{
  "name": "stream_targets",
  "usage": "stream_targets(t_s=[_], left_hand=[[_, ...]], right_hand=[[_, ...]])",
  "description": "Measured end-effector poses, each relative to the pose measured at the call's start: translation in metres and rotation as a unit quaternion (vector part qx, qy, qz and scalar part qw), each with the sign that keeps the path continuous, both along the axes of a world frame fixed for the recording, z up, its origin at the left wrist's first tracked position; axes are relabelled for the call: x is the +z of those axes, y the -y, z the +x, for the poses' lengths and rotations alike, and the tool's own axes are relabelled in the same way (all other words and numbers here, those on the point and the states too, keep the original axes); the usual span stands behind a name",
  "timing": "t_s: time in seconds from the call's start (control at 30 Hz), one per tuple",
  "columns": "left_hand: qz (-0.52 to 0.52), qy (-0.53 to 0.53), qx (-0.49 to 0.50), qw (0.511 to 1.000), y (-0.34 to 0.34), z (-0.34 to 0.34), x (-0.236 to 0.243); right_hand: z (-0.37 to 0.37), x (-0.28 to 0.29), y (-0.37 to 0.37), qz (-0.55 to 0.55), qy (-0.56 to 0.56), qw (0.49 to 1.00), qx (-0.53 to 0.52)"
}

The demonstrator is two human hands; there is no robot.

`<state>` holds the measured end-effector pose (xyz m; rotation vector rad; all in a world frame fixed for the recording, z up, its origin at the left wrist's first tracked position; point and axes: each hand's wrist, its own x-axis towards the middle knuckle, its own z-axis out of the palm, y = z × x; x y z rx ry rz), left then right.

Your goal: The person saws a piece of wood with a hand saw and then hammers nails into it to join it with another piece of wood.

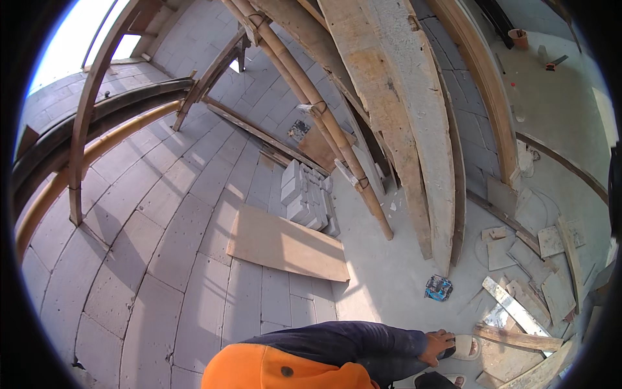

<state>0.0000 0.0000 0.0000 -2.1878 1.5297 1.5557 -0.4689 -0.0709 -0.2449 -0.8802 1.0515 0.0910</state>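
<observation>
Hanging out past the end of a dark sleeve (pixel 363 337), there's what I take to be the left hand (pixel 437 347), fingers loosely spread and a bit bent. The palm's turned away and there's something dark right under it, so honestly can't tell if it's got hold of anything. Can't spot the right hand anywhere, so the left gets "nearest" by default.

Just beside it, off to the right, is a pale sandal (pixel 468 347) on a foot, long way running roughly left to right, toe pointing right as far as I can make out. Keep going right and you hit a wooden stick (pixel 518 338), the closest loose bit of lumber. It lies mostly crosswise, left end near the sandal, right end dropping slightly toward the bottom corner, so it points away from the fingers. A white strip (pixel 515 306) slants from upper left down to lower right, its lower end by the stick's far end.

Straight up from the hand, a bit apart, sits a blue-and-black thing (pixel 438 288), no idea what. Past that, tall planks (pixel 421 129) lean.
</observation>
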Motion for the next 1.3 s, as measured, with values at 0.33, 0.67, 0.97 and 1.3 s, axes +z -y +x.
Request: stream_targets(t_s=[0.33,0.67,0.97,1.3], left_hand=[[0.095,-0.071,0.159,0.98,-0.16,-0.044,0.088],[0.049,-0.042,0.315,0.947,-0.236,0.004,0.173],[-0.024,0.023,0.429,0.903,-0.29,0.049,0.232],[-0.126,0.049,0.535,0.834,-0.315,0.006,0.262]], right_hand=[[0.275,0.205,0.044,-0.018,-0.097,0.983,0.153],[0.353,0.246,0.09,-0.175,-0.109,0.912,0.355],[0.527,0.531,0.065,-0.475,0.217,0.744,0.417],[0.59,1.202,-0.077,-0.498,0.828,0.258,-0.016]])
